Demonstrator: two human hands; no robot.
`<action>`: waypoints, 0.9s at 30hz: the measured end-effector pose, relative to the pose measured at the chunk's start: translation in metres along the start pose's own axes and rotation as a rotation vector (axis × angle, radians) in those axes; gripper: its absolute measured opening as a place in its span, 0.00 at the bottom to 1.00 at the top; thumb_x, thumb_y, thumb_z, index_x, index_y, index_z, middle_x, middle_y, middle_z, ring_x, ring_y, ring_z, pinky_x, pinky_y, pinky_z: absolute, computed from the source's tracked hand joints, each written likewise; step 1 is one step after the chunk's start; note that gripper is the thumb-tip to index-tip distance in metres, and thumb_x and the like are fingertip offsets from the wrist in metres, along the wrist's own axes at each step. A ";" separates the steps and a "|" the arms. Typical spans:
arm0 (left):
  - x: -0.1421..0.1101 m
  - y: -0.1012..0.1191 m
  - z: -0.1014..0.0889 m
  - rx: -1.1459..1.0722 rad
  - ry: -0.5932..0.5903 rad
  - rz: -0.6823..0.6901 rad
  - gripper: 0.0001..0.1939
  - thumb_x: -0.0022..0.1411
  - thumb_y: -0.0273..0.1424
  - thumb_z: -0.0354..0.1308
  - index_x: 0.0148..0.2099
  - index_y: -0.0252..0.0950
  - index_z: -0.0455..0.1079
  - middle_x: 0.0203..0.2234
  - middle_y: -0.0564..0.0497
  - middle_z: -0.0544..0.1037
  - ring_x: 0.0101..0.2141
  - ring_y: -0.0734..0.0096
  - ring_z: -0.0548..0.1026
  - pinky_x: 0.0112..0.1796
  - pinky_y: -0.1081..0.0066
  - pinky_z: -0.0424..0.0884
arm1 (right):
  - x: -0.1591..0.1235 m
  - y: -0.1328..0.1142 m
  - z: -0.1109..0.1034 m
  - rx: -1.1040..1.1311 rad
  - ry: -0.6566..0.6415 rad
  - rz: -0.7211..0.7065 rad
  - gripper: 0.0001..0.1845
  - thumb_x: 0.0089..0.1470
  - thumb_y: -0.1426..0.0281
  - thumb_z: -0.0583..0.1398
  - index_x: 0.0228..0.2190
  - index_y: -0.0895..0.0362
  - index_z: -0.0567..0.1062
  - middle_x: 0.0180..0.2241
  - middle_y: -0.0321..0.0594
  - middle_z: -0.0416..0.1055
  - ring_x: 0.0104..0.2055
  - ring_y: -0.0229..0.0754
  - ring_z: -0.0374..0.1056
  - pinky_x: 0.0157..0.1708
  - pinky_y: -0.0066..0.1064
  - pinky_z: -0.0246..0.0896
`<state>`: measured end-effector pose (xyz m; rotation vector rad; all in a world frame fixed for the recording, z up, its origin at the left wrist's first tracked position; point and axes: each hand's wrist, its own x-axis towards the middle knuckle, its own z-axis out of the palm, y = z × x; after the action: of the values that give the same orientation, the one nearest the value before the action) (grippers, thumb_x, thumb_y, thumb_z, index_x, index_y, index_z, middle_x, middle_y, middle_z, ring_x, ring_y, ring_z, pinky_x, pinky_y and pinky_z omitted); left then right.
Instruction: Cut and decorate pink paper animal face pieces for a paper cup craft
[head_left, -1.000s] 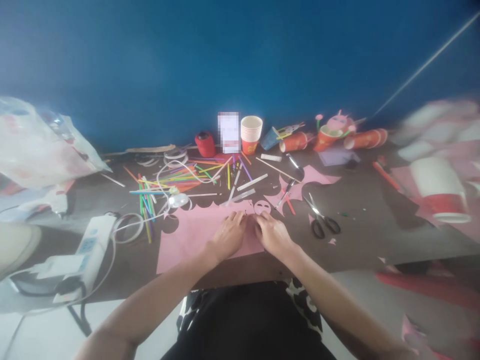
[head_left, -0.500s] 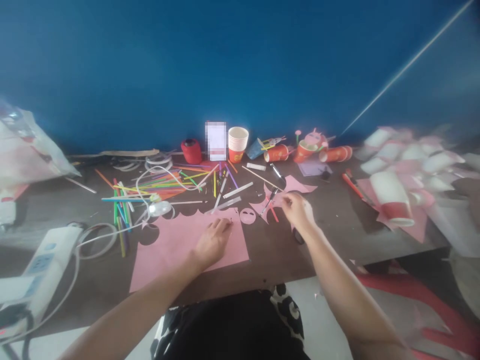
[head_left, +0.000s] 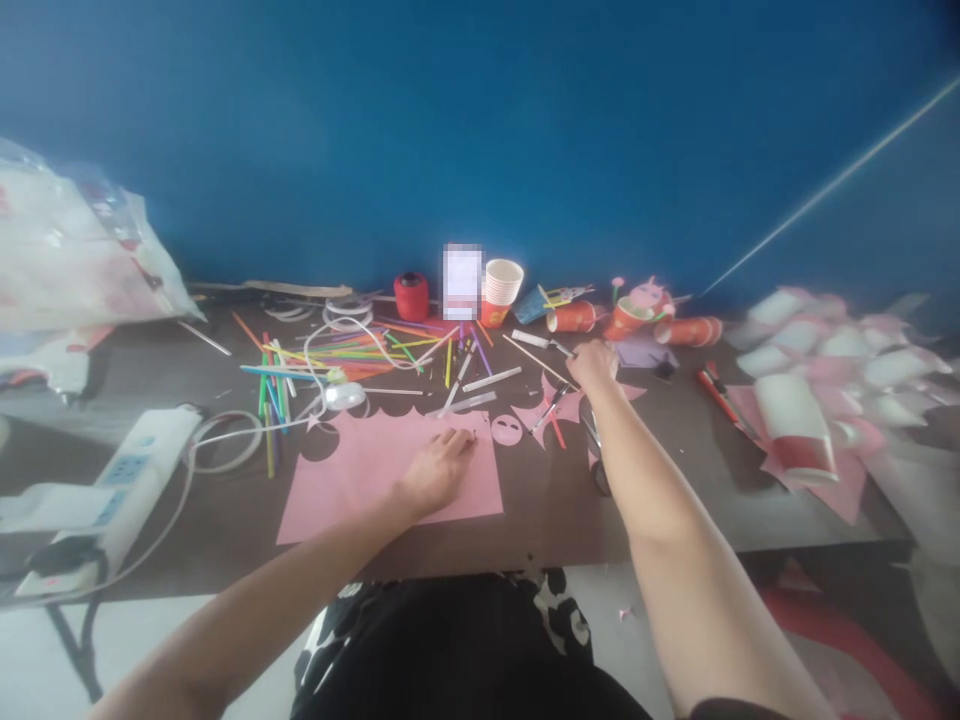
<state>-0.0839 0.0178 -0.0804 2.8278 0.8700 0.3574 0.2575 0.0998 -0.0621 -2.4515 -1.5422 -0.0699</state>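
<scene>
My left hand [head_left: 439, 468] rests on a pink sheet of paper [head_left: 360, 480] with a scalloped, cut-out far edge. Its fingers are curled together, and a tiny dark thing at the fingertips is too small to name. Farther forward, my right hand [head_left: 596, 368] has its fingers closed at the end of a black-and-white pen [head_left: 561, 348]. A small pink paper disc [head_left: 506, 430] with two dark eye shapes lies just right of the sheet. Beyond it are pink paper scraps [head_left: 544, 408] with another dark pen [head_left: 553, 402] across them. Dark-handled scissors [head_left: 600, 478] are partly hidden by my right forearm.
Coloured sticks [head_left: 352, 350] and a white cable lie left of centre. A power strip [head_left: 131, 490] stands at left. Stacked paper cups [head_left: 502, 290] and a red container [head_left: 411, 297] line the wall. Several white cups [head_left: 795, 430] and a red cutter [head_left: 724, 395] are at right.
My right hand has moved forward from the pink scraps to the black-and-white pen, whose angle has shifted. My left hand stays on the sheet. The view has turned slightly left.
</scene>
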 end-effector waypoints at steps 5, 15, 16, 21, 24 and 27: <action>0.000 0.001 -0.003 -0.045 0.006 0.006 0.19 0.59 0.19 0.44 0.50 0.36 0.65 0.42 0.43 0.68 0.43 0.62 0.66 0.44 0.61 0.68 | -0.017 0.005 -0.023 0.121 0.135 -0.066 0.14 0.50 0.65 0.57 0.37 0.59 0.76 0.38 0.47 0.70 0.43 0.47 0.62 0.45 0.39 0.53; -0.004 0.000 -0.002 -0.220 0.158 -0.073 0.14 0.65 0.28 0.43 0.49 0.37 0.65 0.41 0.45 0.70 0.44 0.65 0.69 0.47 0.62 0.67 | -0.131 -0.046 -0.042 1.333 0.188 0.183 0.12 0.48 0.60 0.59 0.29 0.57 0.67 0.23 0.30 0.63 0.22 0.32 0.60 0.24 0.25 0.59; -0.005 -0.002 -0.002 -0.220 0.178 -0.082 0.13 0.65 0.31 0.44 0.49 0.36 0.65 0.41 0.45 0.70 0.44 0.66 0.70 0.47 0.63 0.67 | -0.147 -0.054 -0.039 1.346 0.082 0.157 0.12 0.48 0.60 0.59 0.30 0.56 0.67 0.23 0.29 0.63 0.21 0.31 0.60 0.23 0.25 0.59; -0.007 -0.004 -0.004 -0.249 0.235 -0.026 0.22 0.58 0.46 0.54 0.47 0.33 0.64 0.36 0.46 0.74 0.38 0.66 0.74 0.40 0.67 0.70 | -0.206 -0.095 -0.027 1.300 -0.183 0.007 0.13 0.46 0.60 0.62 0.28 0.57 0.69 0.22 0.33 0.68 0.22 0.37 0.66 0.23 0.28 0.64; -0.008 -0.001 -0.002 -0.202 0.228 -0.035 0.20 0.60 0.47 0.52 0.41 0.33 0.65 0.30 0.48 0.75 0.31 0.67 0.75 0.33 0.70 0.70 | -0.217 -0.112 -0.023 1.292 -0.217 -0.070 0.13 0.47 0.60 0.61 0.29 0.57 0.70 0.23 0.35 0.69 0.24 0.38 0.68 0.24 0.29 0.65; -0.009 0.000 0.001 -0.156 0.225 -0.036 0.16 0.63 0.43 0.48 0.37 0.34 0.65 0.26 0.49 0.75 0.28 0.68 0.75 0.30 0.72 0.68 | -0.219 -0.120 -0.021 1.268 -0.197 -0.130 0.12 0.50 0.60 0.58 0.27 0.57 0.69 0.20 0.32 0.66 0.21 0.36 0.64 0.21 0.26 0.61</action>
<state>-0.0910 0.0128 -0.0834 2.6605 0.8890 0.7161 0.0555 -0.0483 -0.0566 -1.3507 -1.1832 0.8610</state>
